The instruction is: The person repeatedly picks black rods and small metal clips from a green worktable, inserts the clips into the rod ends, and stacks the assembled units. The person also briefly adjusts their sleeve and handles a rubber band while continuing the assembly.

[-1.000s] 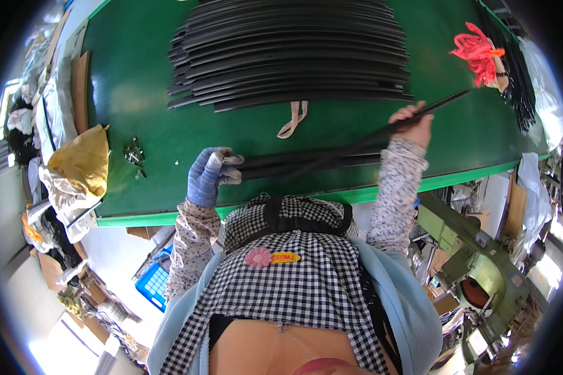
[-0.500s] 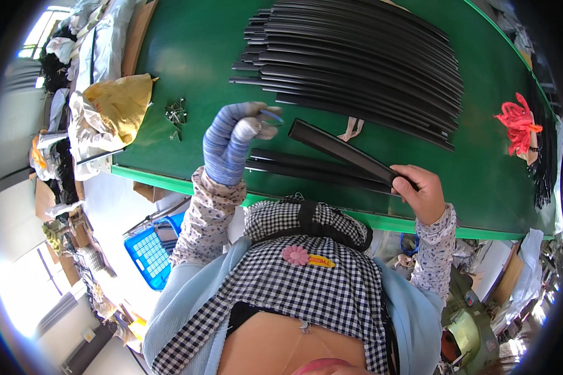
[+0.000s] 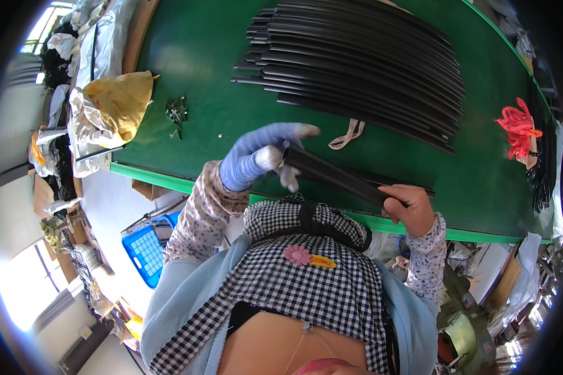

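Observation:
My right hand, bare, is closed round the near right end of a black tube. The tube slants up to the left over the front of the green table. At its left end is my left hand, in a blue striped glove with whitish fingertips. Its fingers are spread around the tube's mouth, the thumb close to the rim. Whether a small thing sits between thumb and rim I cannot make out. Another dark tube lies behind, partly hidden by the held one. A beige cloth loop lies just beyond.
A wide stack of black tubes covers the far middle of the green table. Small metal pieces and a yellow cloth sack are at left. Red ties lie at right. A blue basket stands below left.
My left hand has moved right and down to the tube's end, its fingers opening from a pinch on a thin bluish strip. My right hand has lowered slightly, shifting the tube toward me.

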{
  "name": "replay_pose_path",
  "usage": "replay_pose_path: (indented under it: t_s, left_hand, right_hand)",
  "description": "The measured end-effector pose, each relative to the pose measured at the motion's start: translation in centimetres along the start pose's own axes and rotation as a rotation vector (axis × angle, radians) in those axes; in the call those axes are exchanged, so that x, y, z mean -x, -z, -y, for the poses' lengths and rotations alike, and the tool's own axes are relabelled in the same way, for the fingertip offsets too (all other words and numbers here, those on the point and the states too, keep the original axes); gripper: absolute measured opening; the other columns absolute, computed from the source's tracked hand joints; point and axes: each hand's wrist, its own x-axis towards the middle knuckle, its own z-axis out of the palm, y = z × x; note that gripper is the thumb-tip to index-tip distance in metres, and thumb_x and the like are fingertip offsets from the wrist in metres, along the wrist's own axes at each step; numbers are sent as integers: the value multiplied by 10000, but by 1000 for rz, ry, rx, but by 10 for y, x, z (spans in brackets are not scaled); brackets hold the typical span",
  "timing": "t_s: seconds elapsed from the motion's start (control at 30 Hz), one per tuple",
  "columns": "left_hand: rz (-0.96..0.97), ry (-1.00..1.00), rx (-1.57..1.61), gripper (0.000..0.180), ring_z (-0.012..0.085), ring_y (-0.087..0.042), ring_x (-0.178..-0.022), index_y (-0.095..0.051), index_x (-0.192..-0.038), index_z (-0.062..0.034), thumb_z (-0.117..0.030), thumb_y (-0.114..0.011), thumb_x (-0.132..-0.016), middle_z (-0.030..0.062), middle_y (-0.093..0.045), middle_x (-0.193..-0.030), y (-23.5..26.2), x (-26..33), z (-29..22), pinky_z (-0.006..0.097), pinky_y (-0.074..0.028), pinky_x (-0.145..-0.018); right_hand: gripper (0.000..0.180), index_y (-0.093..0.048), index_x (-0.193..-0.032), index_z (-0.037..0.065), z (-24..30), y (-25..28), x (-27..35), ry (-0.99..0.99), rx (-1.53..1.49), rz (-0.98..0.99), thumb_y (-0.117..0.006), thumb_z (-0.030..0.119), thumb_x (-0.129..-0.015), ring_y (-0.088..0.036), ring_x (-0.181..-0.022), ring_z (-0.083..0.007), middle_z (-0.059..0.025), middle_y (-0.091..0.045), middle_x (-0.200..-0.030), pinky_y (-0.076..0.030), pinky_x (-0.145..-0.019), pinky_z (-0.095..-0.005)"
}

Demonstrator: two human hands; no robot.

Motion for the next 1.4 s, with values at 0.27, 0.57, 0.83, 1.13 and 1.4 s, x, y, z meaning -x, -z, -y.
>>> replay_pose_path:
  t_s: [0.27, 0.57, 0.83, 1.13, 1.4]
  left_hand:
    - [-27, 87, 139, 589, 187, -641, -545, -511, -1252, 151, -394, -480, -1030, 105, -603, -626, -37, 2, -11, 328, -599, -566]
    - [-16, 191, 615, 550, 250, -658, -609, -482, -1300, 129, -301, -575, -971, 123, -591, -751, -22, 7, 6, 463, -632, -637]
    - [-59, 291, 332, 588, 234, -631, -594, -461, -1340, 97, -304, -615, -938, 119, -601, -783, -7, 17, -3, 470, -628, -660]
    - [-752, 153, -506, 456, 229, -690, -832, -530, -1351, -14, -229, -629, -961, 110, -681, -1029, 77, 51, 24, 306, -573, -767]
    - [-1549, 426, -1407, 572, 314, -621, -1036, -604, -1263, -110, -303, -823, -771, 172, -497, -1298, 205, 125, 17, 402, -519, -929]
  right_hand:
    - [383, -667, -1179, -44, -16, -14, 6, 11, -261, 44, -643, 278, -972, -520, -544, -56, -61, -660, -784, -409, -495, -218]
    - [401, -671, -1188, -27, -27, -21, 2, -99, -265, 42, -644, 308, -970, -525, -560, -56, -47, -658, -800, -403, -495, -221]
    - [426, -676, -1186, -14, -23, -25, -2, -60, -120, 20, -644, 348, -963, -522, -542, -54, -38, -653, -791, -404, -493, -218]
    - [366, -704, -1132, 48, -33, -24, -48, 119, 426, -149, -635, 355, -945, -564, -693, -194, -57, -615, -731, -462, -637, -308]
    - [263, -736, -1102, 149, -92, -65, -111, 296, 667, -278, -677, 297, -893, -572, -855, -265, -46, -614, -926, -504, -739, -369]
